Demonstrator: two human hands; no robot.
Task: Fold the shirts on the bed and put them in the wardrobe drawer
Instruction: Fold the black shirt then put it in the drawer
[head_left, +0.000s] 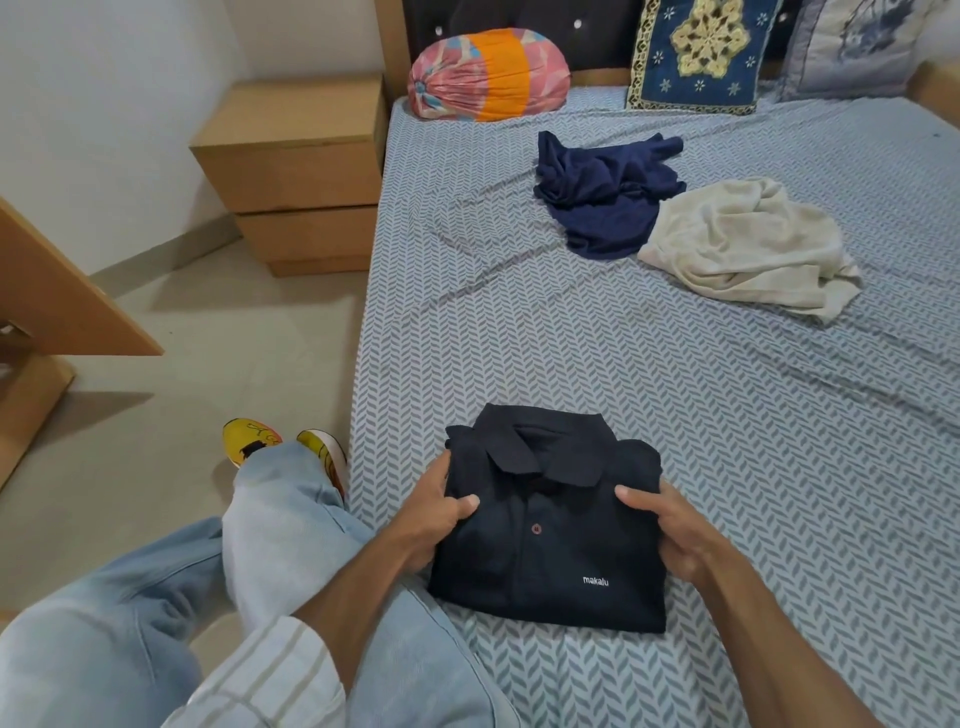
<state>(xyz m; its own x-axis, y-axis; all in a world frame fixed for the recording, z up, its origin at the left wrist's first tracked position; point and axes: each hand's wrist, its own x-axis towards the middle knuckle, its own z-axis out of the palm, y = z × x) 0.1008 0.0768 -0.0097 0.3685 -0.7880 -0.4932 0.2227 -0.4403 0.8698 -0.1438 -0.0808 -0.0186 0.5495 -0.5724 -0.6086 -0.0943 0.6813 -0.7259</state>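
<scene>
At the lower centre of the frame, a folded dark polo shirt (550, 525) lies on the bed (727, 467), pinched at its side edges by the left hand (431, 519) and right hand (675, 535), thumbs on top. Toward the upper right, a crumpled navy shirt (602, 192) touches a crumpled cream shirt (748, 249).

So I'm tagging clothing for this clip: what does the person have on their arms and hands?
Both hands, the left hand and the right hand, are bare: no gloves, rings or watch show. The right forearm is uncovered as far as the picture reaches. The left forearm is bare up to a pushed-back sleeve, white with wide pale grey-beige stripes crossing in a check.
</scene>
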